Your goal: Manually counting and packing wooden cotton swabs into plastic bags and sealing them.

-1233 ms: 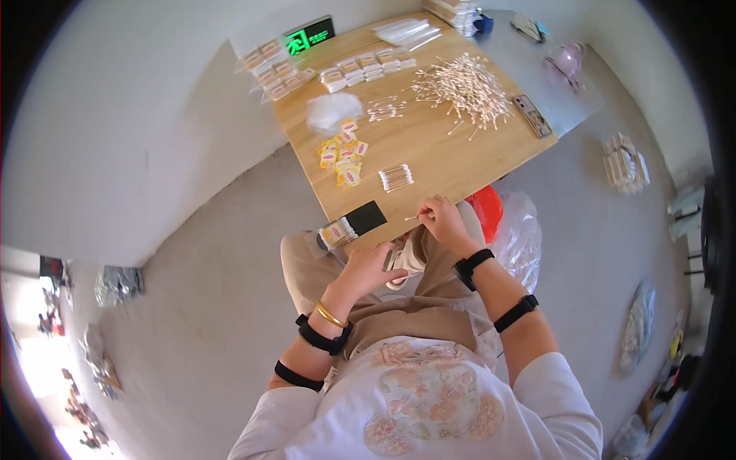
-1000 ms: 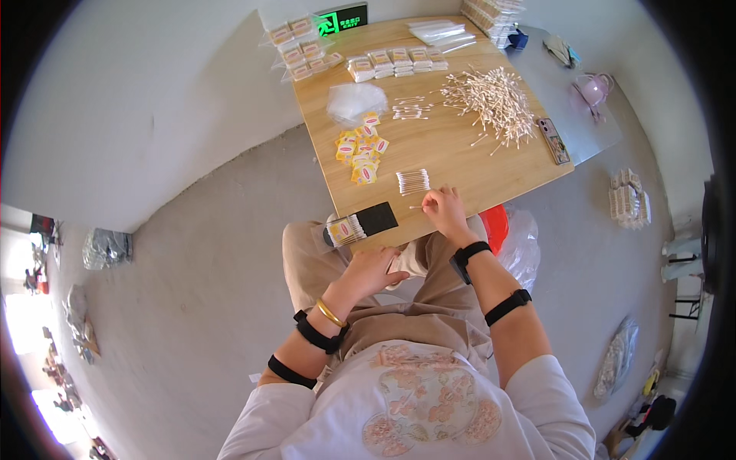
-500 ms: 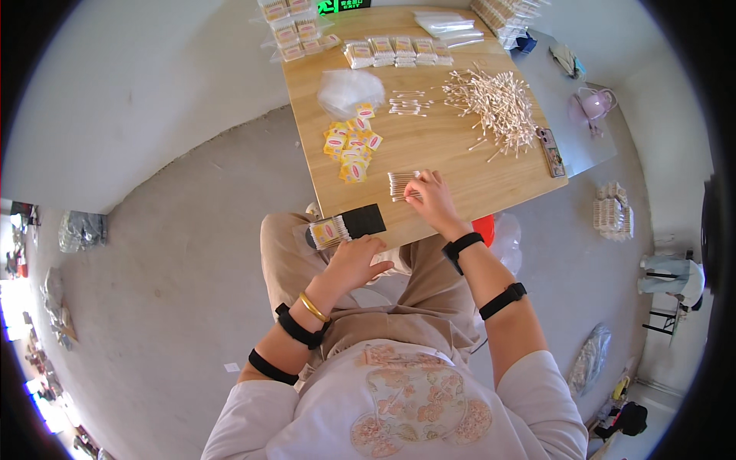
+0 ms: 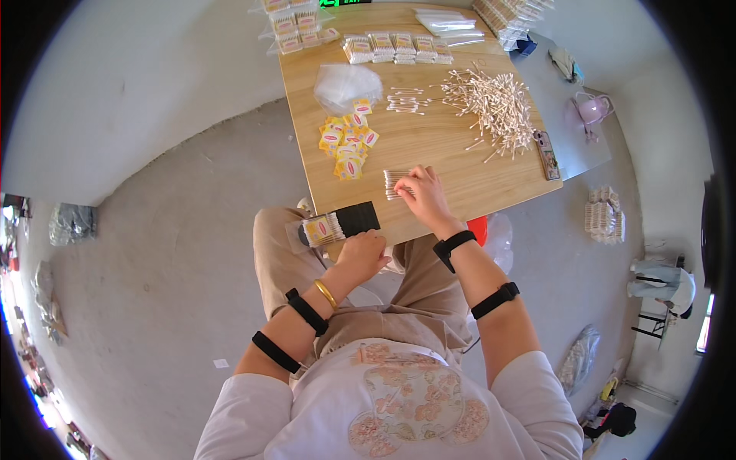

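one swab row (image 4: 390, 184) partly under r grip (image 4: 423, 196); l grip (image 4: 363, 254) nearby; states unclear

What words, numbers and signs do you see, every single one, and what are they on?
Green-lit sign: cut off by the picture's top edge; it has lettering, which I won't copy out.
Yellow-and-white cards: red ovals; print too small to read.
Swab pack near the left hand: yellow label, too small to read.
Row of packs: labels too small to read.
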Tool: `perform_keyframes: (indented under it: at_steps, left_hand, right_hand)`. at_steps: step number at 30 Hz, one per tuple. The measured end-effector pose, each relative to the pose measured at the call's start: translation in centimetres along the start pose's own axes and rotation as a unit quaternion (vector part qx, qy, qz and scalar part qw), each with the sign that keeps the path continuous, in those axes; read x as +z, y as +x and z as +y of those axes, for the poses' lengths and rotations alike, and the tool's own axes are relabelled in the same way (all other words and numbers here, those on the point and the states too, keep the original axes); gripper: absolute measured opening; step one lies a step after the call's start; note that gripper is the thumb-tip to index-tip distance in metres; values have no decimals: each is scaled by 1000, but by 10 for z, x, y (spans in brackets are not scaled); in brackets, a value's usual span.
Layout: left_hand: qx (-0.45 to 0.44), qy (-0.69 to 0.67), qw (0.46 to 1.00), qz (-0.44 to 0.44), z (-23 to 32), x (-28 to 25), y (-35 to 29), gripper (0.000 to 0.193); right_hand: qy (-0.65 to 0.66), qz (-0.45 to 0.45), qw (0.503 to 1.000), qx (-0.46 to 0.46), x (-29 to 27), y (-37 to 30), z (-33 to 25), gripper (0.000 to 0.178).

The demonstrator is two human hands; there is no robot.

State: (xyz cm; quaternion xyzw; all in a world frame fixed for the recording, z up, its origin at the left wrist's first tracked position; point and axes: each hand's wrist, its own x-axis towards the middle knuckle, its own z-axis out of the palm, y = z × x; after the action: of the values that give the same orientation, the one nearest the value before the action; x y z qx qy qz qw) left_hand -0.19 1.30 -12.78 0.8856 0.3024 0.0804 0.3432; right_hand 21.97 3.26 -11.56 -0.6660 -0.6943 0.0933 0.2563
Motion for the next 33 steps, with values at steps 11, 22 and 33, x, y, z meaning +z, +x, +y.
perform_keyframes:
  at_steps: [11,22,33]
  left_hand:
    - [9,74,997,-22,3,0,0,26]
    - [1,91,996,-25,3,3,0,32]
    - [-7,88,996,-28,4,4,0,32]
  right_hand:
    - [-4,12,1000,10,2,4,1,7]
    - [-11,10,1000,20,1,9,0,9]
    - [-35,2,999,32,4,15,-2,12]
